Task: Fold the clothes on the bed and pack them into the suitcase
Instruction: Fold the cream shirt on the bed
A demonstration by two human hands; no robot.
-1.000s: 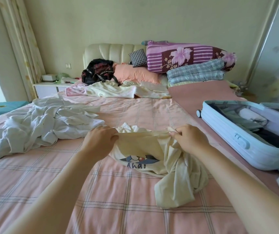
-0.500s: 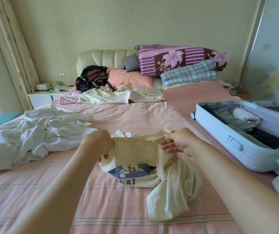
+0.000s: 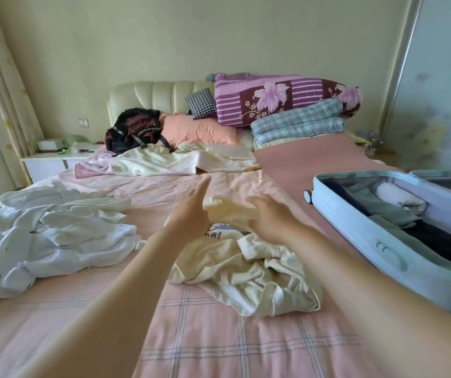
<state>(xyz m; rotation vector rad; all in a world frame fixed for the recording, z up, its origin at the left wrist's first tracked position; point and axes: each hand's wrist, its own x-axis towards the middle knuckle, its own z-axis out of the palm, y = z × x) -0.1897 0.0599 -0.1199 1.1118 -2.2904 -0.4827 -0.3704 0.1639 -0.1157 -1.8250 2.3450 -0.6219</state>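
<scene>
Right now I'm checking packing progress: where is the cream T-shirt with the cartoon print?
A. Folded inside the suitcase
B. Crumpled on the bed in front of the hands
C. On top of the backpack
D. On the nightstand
B: the T-shirt lies rumpled on the bed, left of the open suitcase.

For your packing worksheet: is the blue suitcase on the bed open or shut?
Open: the suitcase lies with its lid back, showing folded clothes inside.

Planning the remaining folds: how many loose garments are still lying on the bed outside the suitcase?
2 clearly: a cream printed shirt crumpled between the hands at the bed's middle, and a white garment heaped at the left. That heap may hide more; cloth by the pillows looks like bedding.
</scene>
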